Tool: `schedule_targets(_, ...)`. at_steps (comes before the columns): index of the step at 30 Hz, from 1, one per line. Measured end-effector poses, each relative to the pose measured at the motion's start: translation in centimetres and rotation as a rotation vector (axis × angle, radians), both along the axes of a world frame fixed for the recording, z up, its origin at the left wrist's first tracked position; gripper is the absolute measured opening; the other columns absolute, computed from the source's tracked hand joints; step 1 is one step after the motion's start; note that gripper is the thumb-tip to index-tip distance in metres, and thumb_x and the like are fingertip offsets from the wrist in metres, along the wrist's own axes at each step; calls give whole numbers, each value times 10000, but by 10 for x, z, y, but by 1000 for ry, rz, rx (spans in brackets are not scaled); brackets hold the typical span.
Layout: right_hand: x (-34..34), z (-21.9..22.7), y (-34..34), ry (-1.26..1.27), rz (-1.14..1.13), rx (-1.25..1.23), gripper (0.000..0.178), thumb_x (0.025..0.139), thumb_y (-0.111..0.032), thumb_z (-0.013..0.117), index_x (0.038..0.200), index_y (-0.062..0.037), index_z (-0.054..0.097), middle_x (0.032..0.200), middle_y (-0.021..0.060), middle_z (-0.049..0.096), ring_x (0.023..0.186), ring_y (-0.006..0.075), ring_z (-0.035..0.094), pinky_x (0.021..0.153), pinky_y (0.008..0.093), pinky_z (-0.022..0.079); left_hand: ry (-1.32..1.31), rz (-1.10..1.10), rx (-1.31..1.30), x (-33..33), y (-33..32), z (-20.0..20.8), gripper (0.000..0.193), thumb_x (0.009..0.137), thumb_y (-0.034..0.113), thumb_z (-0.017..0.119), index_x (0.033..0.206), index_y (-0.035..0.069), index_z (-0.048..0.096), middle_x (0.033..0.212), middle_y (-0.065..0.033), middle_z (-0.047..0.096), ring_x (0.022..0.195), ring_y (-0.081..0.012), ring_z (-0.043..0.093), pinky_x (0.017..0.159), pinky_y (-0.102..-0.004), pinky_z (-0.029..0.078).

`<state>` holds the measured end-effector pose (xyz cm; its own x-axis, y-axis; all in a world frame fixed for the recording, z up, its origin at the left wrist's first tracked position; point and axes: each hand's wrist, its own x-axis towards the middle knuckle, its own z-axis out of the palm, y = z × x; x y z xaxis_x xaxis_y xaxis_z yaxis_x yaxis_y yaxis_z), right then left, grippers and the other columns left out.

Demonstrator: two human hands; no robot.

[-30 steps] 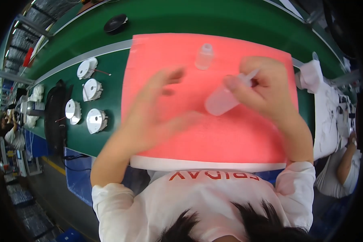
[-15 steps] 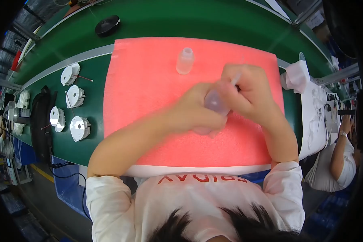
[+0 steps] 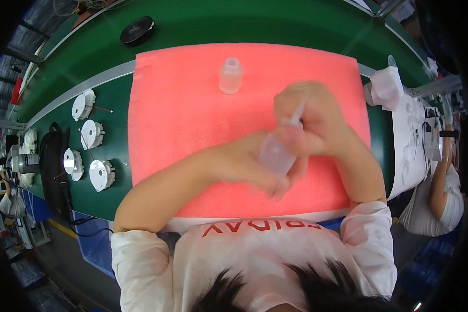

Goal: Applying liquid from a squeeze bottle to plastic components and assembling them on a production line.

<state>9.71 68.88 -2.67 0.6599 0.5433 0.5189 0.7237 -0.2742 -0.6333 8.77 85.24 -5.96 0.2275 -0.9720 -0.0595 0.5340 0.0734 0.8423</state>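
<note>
A translucent plastic squeeze bottle (image 3: 277, 154) is tilted between my hands above a pink foam sheet. My left hand (image 3: 248, 162) grips its body from the left, fingers curled beneath. At the bottle's top, my right hand (image 3: 314, 118) closes around the neck, where a thin pale nozzle (image 3: 298, 111) sticks up between its fingers. Both hands are somewhat smeared by motion, and the right fingers cover part of the neck. A second translucent bottle (image 3: 231, 78), open at the top and without a nozzle, stands upright on the pink foam sheet (image 3: 179, 114) beyond my hands.
On the green bench (image 3: 117, 99) at the left lie several white round housings (image 3: 102, 175) with thin wires. A black bag (image 3: 53, 166) lies farther left. A black round dish-like object (image 3: 137, 31) is at the back. White sheeting (image 3: 406, 140) and a co-worker's arm (image 3: 442, 182) are at the right.
The bottle has turned in my hands, so more of its side shows. My right hand has shifted slightly left at the neck. The whole view has moved a little.
</note>
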Motion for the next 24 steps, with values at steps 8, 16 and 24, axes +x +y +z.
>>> schedule_targets(8, -3, 4, -1, -78, -302, -247, 215, 703, -198, 566, 568, -85, 445, 506, 30, 419, 447, 217, 408, 455, 316, 318, -377, 586, 392, -6, -4, -10, 223, 646, 86, 637, 818, 44, 502, 761, -52, 559, 678, -105, 539, 566, -247, 432)
schedule_targets(16, 4, 0, -5, -214, -271, -292, 308, 694, -308, 592, 560, -87, 424, 503, 45, 402, 458, 246, 408, 447, 331, 301, -428, 947, 275, -15, -17, -3, 176, 669, 73, 608, 799, 47, 492, 737, -30, 530, 679, -91, 509, 573, -223, 423)
schedule_targets(24, -1, -4, -5, -81, 108, -49, 334, 723, -347, 553, 562, -91, 413, 490, 47, 366, 443, 240, 374, 434, 311, 268, 270, -228, -110, 4, -1, -12, 272, 616, 147, 680, 749, 11, 486, 611, -66, 510, 481, -148, 522, 468, -258, 417)
